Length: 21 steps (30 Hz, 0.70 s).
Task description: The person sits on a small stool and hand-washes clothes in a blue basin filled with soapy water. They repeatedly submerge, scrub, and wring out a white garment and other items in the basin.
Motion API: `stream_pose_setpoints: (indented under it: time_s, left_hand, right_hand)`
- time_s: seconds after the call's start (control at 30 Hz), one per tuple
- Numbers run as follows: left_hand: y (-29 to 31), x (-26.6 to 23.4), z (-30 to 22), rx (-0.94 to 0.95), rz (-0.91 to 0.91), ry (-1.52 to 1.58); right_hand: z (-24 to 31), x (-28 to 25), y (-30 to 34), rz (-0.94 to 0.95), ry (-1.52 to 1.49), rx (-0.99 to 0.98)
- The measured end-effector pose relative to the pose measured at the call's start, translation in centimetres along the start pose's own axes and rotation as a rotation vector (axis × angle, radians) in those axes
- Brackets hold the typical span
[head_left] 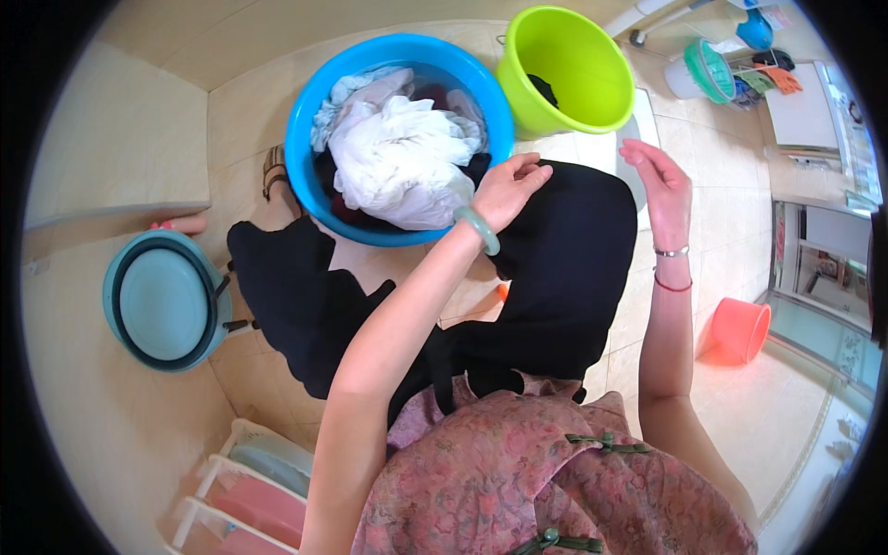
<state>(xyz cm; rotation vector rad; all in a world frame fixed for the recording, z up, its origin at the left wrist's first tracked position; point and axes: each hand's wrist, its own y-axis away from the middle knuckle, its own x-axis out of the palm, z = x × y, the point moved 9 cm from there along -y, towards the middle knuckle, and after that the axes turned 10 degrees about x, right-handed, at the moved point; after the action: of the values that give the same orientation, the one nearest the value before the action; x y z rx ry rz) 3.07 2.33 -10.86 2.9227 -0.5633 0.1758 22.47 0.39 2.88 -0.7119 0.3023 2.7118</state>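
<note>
Seeing both hands free from here. Left hand (509, 191), green bangle (477, 230) on its wrist, sits near frame centre, fingers loosely curled, gripping nothing, just beside the blue tub (407, 44); can't tell if it touches the black trousers (573, 254) beneath. Right hand (661, 190) raised right of centre, fingers slack and bent, also holding nothing. White cloth (393, 162) heaped in the tub, upper centre, dark cloth (356, 216) partly under it. Green bucket (583, 69) at top, right of the tub, dark item (544, 90) inside. Teal basin (165, 303) far left; pink bucket (738, 331) far right.
</note>
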Motion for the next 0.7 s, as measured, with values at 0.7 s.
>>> stream_pose_setpoints:
  time_s: [0.7]
  left_hand:
    - [-0.8, 2.2, -1.2, -0.010, -0.091, 0.163]
  right_hand:
    - [-10.8, 0.1, 1.7, 0.157, -0.286, 0.386]
